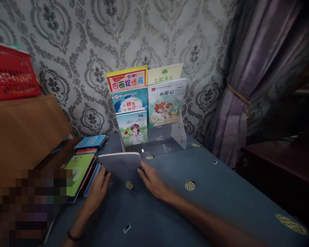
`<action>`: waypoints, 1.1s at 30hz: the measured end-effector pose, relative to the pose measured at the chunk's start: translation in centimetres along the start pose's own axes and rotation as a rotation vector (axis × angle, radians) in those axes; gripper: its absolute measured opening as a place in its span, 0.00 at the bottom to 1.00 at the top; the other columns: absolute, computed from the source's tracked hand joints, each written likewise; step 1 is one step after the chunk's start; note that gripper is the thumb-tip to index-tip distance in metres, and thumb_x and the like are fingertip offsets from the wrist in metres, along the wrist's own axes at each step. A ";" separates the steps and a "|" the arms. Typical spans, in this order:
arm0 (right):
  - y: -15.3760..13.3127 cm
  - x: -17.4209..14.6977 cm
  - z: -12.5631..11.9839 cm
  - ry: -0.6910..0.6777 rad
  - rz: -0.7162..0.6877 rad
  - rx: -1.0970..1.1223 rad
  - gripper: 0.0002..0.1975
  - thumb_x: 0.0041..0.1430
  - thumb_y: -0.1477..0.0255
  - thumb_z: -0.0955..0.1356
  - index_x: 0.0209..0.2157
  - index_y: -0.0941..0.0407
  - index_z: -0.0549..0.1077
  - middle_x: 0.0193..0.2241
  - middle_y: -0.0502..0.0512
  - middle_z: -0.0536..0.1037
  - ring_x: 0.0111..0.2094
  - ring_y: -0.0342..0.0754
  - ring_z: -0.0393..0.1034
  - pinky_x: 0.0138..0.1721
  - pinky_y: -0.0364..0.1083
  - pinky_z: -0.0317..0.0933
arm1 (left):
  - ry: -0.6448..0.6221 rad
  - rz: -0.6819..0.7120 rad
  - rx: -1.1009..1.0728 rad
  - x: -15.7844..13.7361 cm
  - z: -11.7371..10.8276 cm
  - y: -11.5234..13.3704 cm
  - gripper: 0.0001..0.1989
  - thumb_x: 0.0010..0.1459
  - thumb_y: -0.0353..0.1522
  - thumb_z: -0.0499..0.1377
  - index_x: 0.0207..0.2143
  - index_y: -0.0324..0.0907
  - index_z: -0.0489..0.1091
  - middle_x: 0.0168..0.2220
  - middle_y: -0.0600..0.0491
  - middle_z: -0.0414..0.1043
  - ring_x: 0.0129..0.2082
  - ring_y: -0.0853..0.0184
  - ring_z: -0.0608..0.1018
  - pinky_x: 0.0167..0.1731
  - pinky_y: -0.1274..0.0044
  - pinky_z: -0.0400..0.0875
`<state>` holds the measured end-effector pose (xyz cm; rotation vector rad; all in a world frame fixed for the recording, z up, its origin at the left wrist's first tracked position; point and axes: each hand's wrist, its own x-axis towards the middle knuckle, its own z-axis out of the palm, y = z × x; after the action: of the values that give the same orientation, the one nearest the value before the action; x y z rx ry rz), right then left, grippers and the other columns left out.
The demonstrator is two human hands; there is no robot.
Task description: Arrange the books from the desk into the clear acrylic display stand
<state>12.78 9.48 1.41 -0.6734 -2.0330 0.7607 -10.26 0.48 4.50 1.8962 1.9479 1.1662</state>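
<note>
Forearms [208,214] lead to left hand [100,185] and right hand [153,180], gripping a thin grey-blue book [123,167] with pale top edge.

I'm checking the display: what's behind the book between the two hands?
Beyond the held book is a clear stand bearing five visible books, with patterned wallpaper behind. Whatever the held book covers cannot be seen.

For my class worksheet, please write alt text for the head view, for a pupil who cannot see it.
A person's left hand and right hand hold a book by its sides over a blue patterned cloth, in front of a clear stand displaying five books. More books lie to the left; a red basket stands farther left.
</note>
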 end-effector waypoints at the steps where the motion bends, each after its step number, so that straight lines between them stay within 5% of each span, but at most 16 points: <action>1: 0.0 0.1 0.0 0.004 -0.009 0.004 0.10 0.71 0.65 0.57 0.43 0.51 0.67 0.39 0.56 0.75 0.43 0.52 0.70 0.49 0.52 0.66 | 0.006 -0.001 -0.005 0.0 0.2 -0.1 0.16 0.64 0.46 0.46 0.33 0.46 0.64 0.28 0.52 0.70 0.30 0.60 0.74 0.33 0.69 0.68; 8: -0.3 3.0 -1.9 0.122 -0.043 -0.038 0.10 0.68 0.66 0.59 0.30 0.51 0.60 0.26 0.49 0.67 0.29 0.47 0.64 0.33 0.46 0.61 | 0.070 0.093 0.009 3.3 -0.1 1.3 0.12 0.65 0.43 0.47 0.35 0.46 0.61 0.27 0.54 0.68 0.29 0.62 0.74 0.32 0.72 0.65; 13: -0.9 9.0 -6.5 0.256 -0.155 -0.088 0.08 0.66 0.65 0.60 0.33 0.52 0.62 0.31 0.52 0.69 0.33 0.48 0.64 0.37 0.47 0.61 | 0.154 0.281 0.077 10.0 -1.4 5.1 0.11 0.65 0.40 0.46 0.30 0.46 0.56 0.28 0.53 0.69 0.31 0.63 0.75 0.35 0.72 0.65; 18: 0.2 13.7 -9.9 0.253 -0.206 -0.137 0.08 0.65 0.65 0.60 0.39 0.53 0.66 0.34 0.55 0.70 0.36 0.50 0.65 0.40 0.49 0.62 | 0.210 0.320 0.117 15.1 -1.4 7.4 0.08 0.65 0.35 0.47 0.30 0.46 0.54 0.30 0.53 0.70 0.33 0.64 0.76 0.39 0.71 0.68; 33: 4.8 15.4 -10.3 0.161 -0.134 -0.061 0.06 0.64 0.66 0.60 0.36 0.53 0.63 0.32 0.53 0.70 0.34 0.48 0.68 0.38 0.48 0.63 | 0.128 0.319 0.183 17.6 0.2 6.8 0.09 0.63 0.31 0.48 0.28 0.46 0.53 0.27 0.55 0.71 0.31 0.65 0.75 0.37 0.73 0.67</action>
<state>14.67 26.08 10.71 -0.6058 -1.9383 0.5514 -7.85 15.77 15.36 2.3512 1.9228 1.2536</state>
